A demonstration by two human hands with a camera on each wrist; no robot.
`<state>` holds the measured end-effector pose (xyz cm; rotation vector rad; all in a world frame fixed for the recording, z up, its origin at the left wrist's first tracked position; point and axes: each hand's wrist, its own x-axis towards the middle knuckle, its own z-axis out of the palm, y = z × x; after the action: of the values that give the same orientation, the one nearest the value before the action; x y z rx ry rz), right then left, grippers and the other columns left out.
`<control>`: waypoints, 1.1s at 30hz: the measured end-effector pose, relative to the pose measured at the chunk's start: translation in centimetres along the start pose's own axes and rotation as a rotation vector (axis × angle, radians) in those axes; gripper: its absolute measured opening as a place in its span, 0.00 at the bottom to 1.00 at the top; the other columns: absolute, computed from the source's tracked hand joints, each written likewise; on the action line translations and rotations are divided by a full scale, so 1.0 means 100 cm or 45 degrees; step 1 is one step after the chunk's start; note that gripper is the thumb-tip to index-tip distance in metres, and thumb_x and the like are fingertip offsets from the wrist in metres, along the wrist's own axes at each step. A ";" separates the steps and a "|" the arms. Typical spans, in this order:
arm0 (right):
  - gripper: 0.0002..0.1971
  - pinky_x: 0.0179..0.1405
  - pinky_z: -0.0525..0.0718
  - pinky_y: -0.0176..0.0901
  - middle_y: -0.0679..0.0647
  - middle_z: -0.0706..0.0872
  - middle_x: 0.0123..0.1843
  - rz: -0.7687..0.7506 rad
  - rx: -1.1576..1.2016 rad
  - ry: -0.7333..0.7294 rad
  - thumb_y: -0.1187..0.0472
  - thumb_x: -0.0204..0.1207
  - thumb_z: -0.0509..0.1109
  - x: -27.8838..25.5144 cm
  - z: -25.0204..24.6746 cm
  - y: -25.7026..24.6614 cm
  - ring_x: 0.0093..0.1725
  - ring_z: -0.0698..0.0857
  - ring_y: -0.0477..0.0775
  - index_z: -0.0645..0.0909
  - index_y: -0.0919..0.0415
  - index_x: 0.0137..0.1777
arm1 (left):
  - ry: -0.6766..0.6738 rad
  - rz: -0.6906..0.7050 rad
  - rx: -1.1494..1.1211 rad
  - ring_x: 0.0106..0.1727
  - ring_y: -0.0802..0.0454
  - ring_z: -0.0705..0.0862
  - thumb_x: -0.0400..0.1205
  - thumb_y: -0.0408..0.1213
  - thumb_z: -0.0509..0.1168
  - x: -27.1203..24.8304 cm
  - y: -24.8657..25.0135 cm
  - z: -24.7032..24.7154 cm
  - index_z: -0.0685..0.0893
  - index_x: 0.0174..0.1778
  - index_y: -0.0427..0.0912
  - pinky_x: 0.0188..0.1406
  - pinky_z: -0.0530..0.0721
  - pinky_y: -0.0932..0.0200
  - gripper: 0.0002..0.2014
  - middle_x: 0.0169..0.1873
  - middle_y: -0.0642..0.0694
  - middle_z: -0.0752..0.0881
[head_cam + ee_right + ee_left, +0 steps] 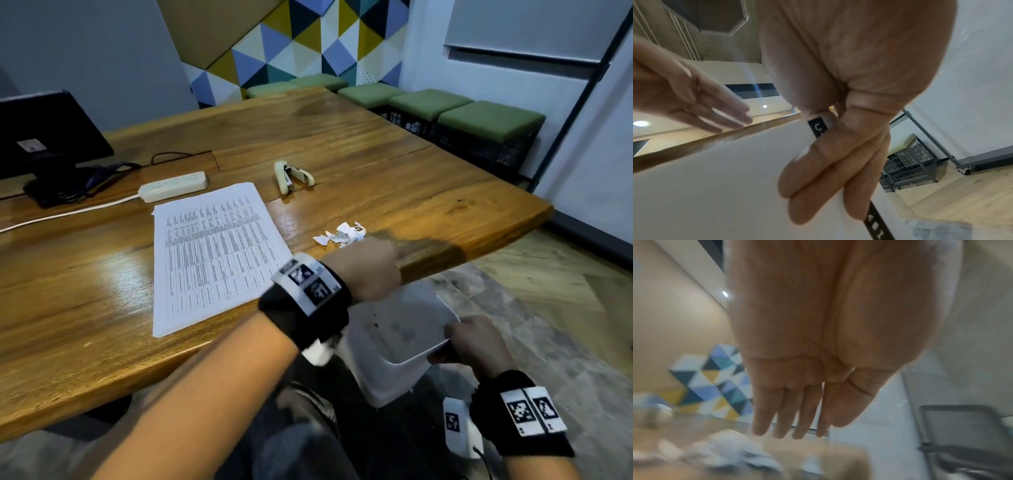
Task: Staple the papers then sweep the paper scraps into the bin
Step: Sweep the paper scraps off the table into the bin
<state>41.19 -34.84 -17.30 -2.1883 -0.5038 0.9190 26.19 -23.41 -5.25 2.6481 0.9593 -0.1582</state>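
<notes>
A stack of printed papers (212, 253) lies flat on the wooden table (376, 161). A beige stapler (292, 177) lies behind it. A small heap of torn paper scraps (340, 234) sits near the table's right edge. My left hand (368, 265) hovers just in front of the scraps, fingers straight (789, 415) and together, holding nothing. A white bin (397, 339) hangs below the table edge, under that hand. My right hand (474, 341) grips the bin's rim (820, 126), thumb inside and fingers outside on the wall.
A white power strip (173, 186) with its cable lies left of the stapler. A black monitor (44, 137) stands at the far left. Green-cushioned crate stools (489, 121) line the wall beyond the table. Wooden floor lies to the right.
</notes>
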 end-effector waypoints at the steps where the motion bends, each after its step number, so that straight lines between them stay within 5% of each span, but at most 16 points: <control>1: 0.08 0.44 0.97 0.64 0.74 0.93 0.32 -0.025 -0.008 -0.023 0.78 0.77 0.66 0.001 -0.002 0.000 0.27 0.95 0.63 0.84 0.79 0.38 | 0.042 -0.071 0.003 0.51 0.42 0.83 0.83 0.36 0.53 0.003 -0.010 -0.008 0.81 0.58 0.37 0.42 0.81 0.57 0.15 0.52 0.39 0.84; 4: 0.11 0.47 0.94 0.72 0.81 0.91 0.31 -0.023 0.037 -0.018 0.80 0.74 0.59 0.003 -0.005 0.002 0.33 0.95 0.79 0.83 0.87 0.43 | 0.041 -0.312 0.065 0.45 0.45 0.79 0.85 0.33 0.56 0.014 -0.048 -0.037 0.82 0.49 0.35 0.39 0.78 0.59 0.10 0.46 0.40 0.81; 8: 0.13 0.22 0.92 0.47 0.81 0.90 0.31 -0.053 0.074 -0.010 0.80 0.77 0.57 0.001 -0.007 0.000 0.28 0.94 0.75 0.82 0.80 0.38 | 0.003 -0.392 0.117 0.48 0.47 0.74 0.87 0.35 0.54 0.013 -0.058 -0.041 0.84 0.66 0.33 0.48 0.71 0.57 0.18 0.48 0.43 0.76; 12: 0.12 0.13 0.85 0.36 0.85 0.91 0.37 -0.071 0.071 -0.018 0.80 0.76 0.57 -0.003 -0.007 -0.003 0.25 0.94 0.68 0.82 0.81 0.42 | -0.094 -0.282 0.054 0.45 0.45 0.75 0.85 0.31 0.54 0.006 -0.038 -0.031 0.84 0.46 0.33 0.39 0.74 0.57 0.13 0.45 0.40 0.78; 15: 0.12 0.12 0.84 0.35 0.86 0.91 0.38 -0.073 0.076 -0.006 0.80 0.77 0.56 -0.007 -0.008 -0.004 0.22 0.93 0.67 0.82 0.82 0.40 | -0.073 -0.233 -0.001 0.46 0.45 0.78 0.84 0.29 0.51 0.000 -0.022 -0.025 0.84 0.54 0.29 0.37 0.77 0.55 0.16 0.47 0.38 0.81; 18: 0.13 0.17 0.90 0.42 0.84 0.91 0.38 -0.062 0.076 -0.015 0.79 0.77 0.58 -0.006 -0.010 -0.003 0.27 0.95 0.71 0.84 0.87 0.46 | 0.007 -0.244 -0.038 0.54 0.42 0.84 0.84 0.31 0.51 -0.004 -0.024 -0.024 0.85 0.60 0.30 0.53 0.85 0.49 0.19 0.55 0.35 0.86; 21: 0.15 0.28 0.94 0.53 0.84 0.91 0.35 -0.032 0.091 -0.027 0.80 0.75 0.58 -0.005 -0.012 -0.001 0.28 0.94 0.74 0.82 0.91 0.53 | 0.037 -0.300 0.016 0.49 0.43 0.82 0.83 0.31 0.51 -0.006 -0.034 -0.026 0.83 0.49 0.35 0.40 0.82 0.55 0.14 0.48 0.38 0.83; 24: 0.13 0.20 0.90 0.44 0.80 0.91 0.31 -0.024 0.097 -0.009 0.80 0.74 0.60 -0.004 -0.011 -0.001 0.23 0.94 0.68 0.83 0.90 0.49 | -0.052 -0.254 0.058 0.48 0.44 0.81 0.82 0.31 0.52 -0.012 -0.026 -0.020 0.86 0.54 0.33 0.45 0.82 0.54 0.17 0.52 0.38 0.85; 28: 0.10 0.24 0.90 0.44 0.77 0.92 0.30 -0.021 0.096 0.006 0.79 0.73 0.60 -0.006 -0.008 -0.003 0.25 0.95 0.68 0.84 0.82 0.40 | -0.055 -0.131 0.067 0.45 0.42 0.80 0.81 0.30 0.54 -0.020 -0.003 -0.008 0.86 0.49 0.30 0.38 0.78 0.55 0.15 0.50 0.35 0.87; 31: 0.11 0.17 0.86 0.39 0.81 0.90 0.30 -0.037 0.122 0.025 0.79 0.74 0.58 -0.006 -0.006 -0.002 0.21 0.93 0.68 0.81 0.79 0.37 | -0.134 -0.068 0.012 0.53 0.41 0.84 0.82 0.30 0.53 -0.028 0.012 -0.005 0.86 0.59 0.32 0.51 0.82 0.48 0.18 0.53 0.38 0.87; 33: 0.12 0.27 0.93 0.48 0.79 0.91 0.29 -0.031 0.128 0.019 0.78 0.74 0.58 -0.004 -0.005 -0.001 0.24 0.94 0.71 0.83 0.83 0.41 | -0.155 -0.041 -0.043 0.59 0.41 0.83 0.81 0.29 0.52 -0.032 0.016 -0.006 0.84 0.65 0.32 0.61 0.82 0.46 0.20 0.61 0.36 0.86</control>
<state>41.25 -35.25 -16.81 -2.0929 -0.4666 0.8946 24.74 -26.34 -3.62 2.5605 0.9569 -0.3042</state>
